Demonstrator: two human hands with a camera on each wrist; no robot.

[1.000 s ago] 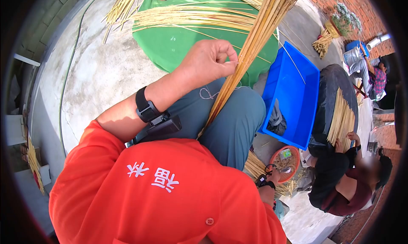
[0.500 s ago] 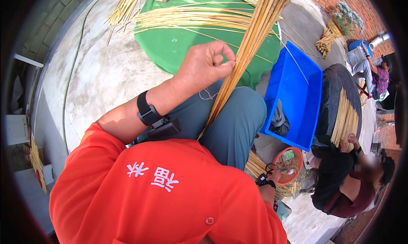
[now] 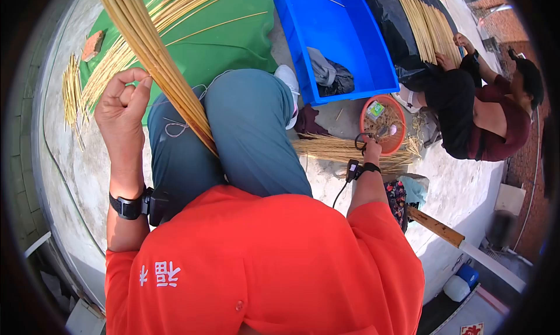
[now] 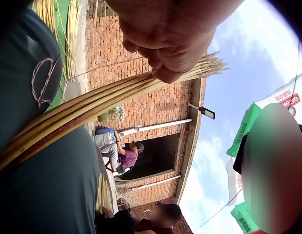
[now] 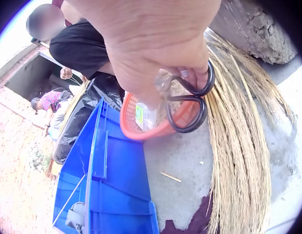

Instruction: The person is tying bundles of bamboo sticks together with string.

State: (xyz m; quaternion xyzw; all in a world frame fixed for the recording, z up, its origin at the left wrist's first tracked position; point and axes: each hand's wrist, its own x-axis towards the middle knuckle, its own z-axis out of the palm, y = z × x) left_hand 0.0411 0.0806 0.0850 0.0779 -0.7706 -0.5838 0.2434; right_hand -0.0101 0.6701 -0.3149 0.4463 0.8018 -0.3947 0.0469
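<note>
A bundle of long straw stalks (image 3: 166,72) with feathery tops stands slanted between the person's knees. The left hand (image 3: 121,116) is beside it, thumb and forefinger pinching a fine thread close against the stalks. A loop of that pinkish-white thread (image 4: 42,80) lies on the trouser leg in the left wrist view. Out to the right, the right hand (image 5: 158,53) holds scissors (image 5: 202,117) with black handles, their loops sticking out past the fingers. This hand is over an orange basket (image 3: 366,116) containing plant scraps and a small green-labelled box; its fingers partly hide the scissors' blades.
A blue bin (image 3: 373,49) with a dark bag inside stands ahead. More stalks (image 3: 122,58) lie on a green cloth (image 3: 233,40) with a brick (image 3: 92,45). Beside the basket is a pile of feathery stalks (image 5: 239,146). Another person (image 3: 496,119) sits at the right.
The head view has swung right, so the bundle and left hand appear farther left and the right arm shows more fully. The left hand stays by the stalks, the right by the basket.
</note>
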